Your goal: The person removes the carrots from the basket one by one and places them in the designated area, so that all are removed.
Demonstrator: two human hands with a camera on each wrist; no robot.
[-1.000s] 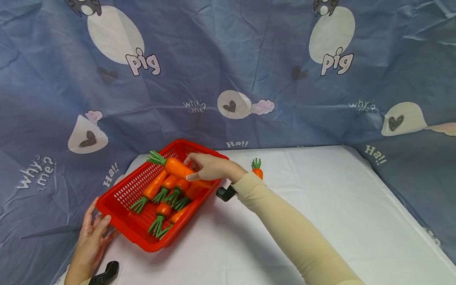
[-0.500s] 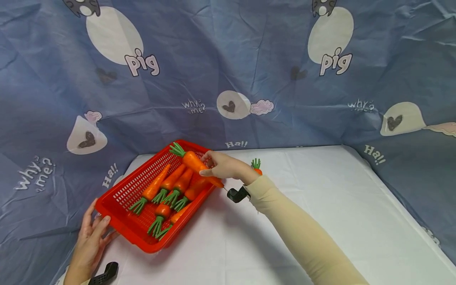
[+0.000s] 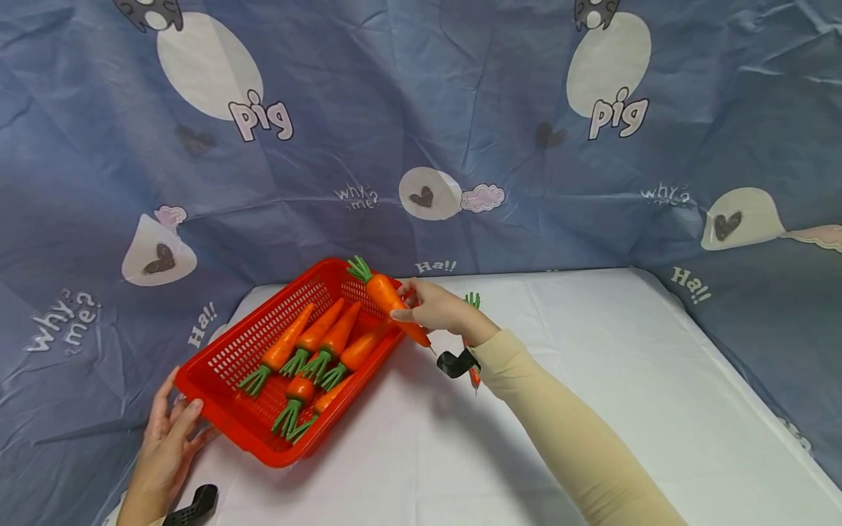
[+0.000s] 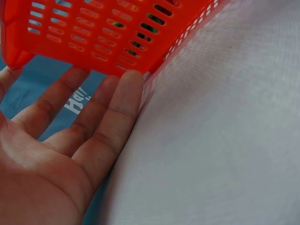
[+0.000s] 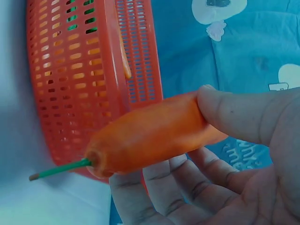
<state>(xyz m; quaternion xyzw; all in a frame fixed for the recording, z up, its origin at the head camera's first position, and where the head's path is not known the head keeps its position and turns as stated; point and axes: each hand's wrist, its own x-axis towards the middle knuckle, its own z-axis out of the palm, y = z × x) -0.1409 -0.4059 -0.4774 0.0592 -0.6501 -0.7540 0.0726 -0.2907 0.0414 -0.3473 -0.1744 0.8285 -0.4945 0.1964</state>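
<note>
My right hand (image 3: 437, 305) pinches an orange toy carrot (image 3: 384, 292) with green leaves, thumb on one side and fingers beneath, over the right rim of a red plastic basket (image 3: 263, 451). In the right wrist view the carrot (image 5: 145, 136) points its thin green end past the basket wall (image 5: 70, 84). My left hand (image 3: 167, 442) holds the basket's near left corner, thumb at the rim. In the left wrist view its extended fingers (image 4: 119, 108) reach the basket's underside. Several carrots (image 3: 283, 351) lie inside the basket, their leaves mostly facing me.
Another carrot (image 3: 474, 378) lies on the white table (image 3: 592, 351) to the right of the basket, partly hidden behind the right forearm. A blue patterned cloth (image 3: 368, 146) hangs behind the table. A black camera mount (image 3: 458, 363) sits at the right wrist.
My right hand has moved rightward with the carrot, from over the middle of the basket to its right rim. The left hand and basket have stayed in place.
</note>
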